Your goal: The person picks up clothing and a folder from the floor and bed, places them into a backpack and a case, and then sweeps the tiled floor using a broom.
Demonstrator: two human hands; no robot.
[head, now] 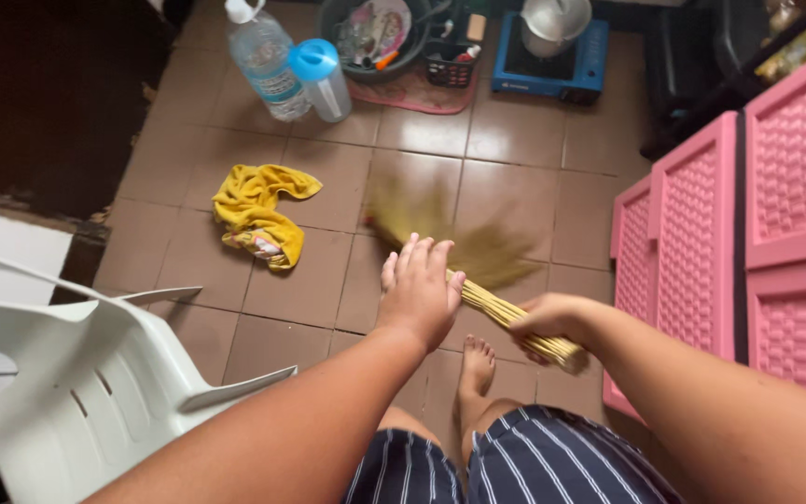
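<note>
Right hand: I am gripping the bound end of a stick broom [515, 313] with my right hand [545, 322], fingers closed tight around the bundle of thin yellow sticks.

Left hand: I am laying my left hand [419, 289] on the same bundle further along, palm down, fingers spread and only loosely curled, so it is pressing on the sticks rather than clasping them.

Broom: It is slanting away from me to the left, its fanned tip blurring over the brown floor tiles [515, 131] just beyond my left hand.

My body: I am wearing dark shorts with white stripes [515, 462], and my bare foot [476, 366] is standing on the tiles just below the broom.

Cloth: A crumpled yellow towel [258, 213] is lying on the floor left of the broom tip, apart from it.

Chair: A white plastic chair [76, 373] is lying tipped at my left.

Drawers: Pink plastic drawers [729, 224] are standing at my right, close by my right arm.

Far floor: A large clear water bottle [266, 61] and a jug with a blue lid [321, 79] are standing side by side; beyond them, a basin of dishes [375, 33] and a blue stove [552, 65] carrying a metal pot [554, 21].
</note>
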